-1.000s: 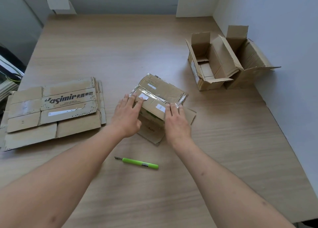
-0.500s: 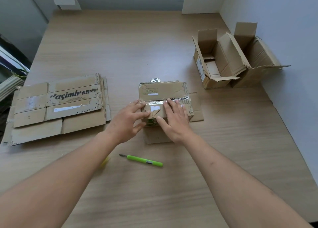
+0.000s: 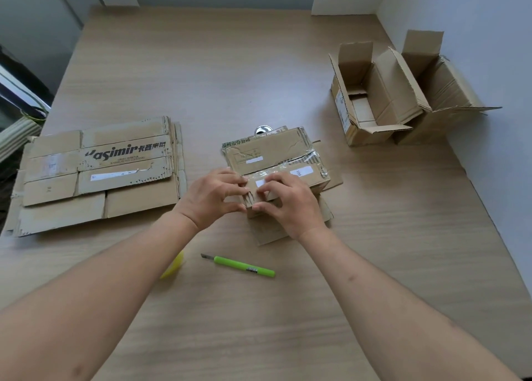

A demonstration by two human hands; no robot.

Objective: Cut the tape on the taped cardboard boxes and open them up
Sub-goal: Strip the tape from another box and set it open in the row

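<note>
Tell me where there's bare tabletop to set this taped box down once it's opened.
Best is the far middle of the table, bare between the flattened cardboard and the two open boxes. Also bare: the near right, beyond the right hand. Crowded: near centre, where the green knife and a yellow thing lie below the taped box both hands grip.

- Taped box [image 3: 276, 156]: brown cardboard, glossy clear tape across the top, small white labels, dark printed characters along its 11 o'clock edge.
- Flattened cardboard [image 3: 98, 173] at 9 o'clock: tan-brown, black "asimir" lettering, one white strip label.
- Utility knife [image 3: 244, 266] at 6 o'clock: bright lime-green body, dark grey tip, small black patch.
- Two open boxes [image 3: 383, 98] at 2 o'clock: plain brown cardboard.
- Counter [image 3: 230, 69]: pale wood grain.
- Yellow object [image 3: 174, 267] at 7 o'clock, partly hidden by the forearm.
</note>
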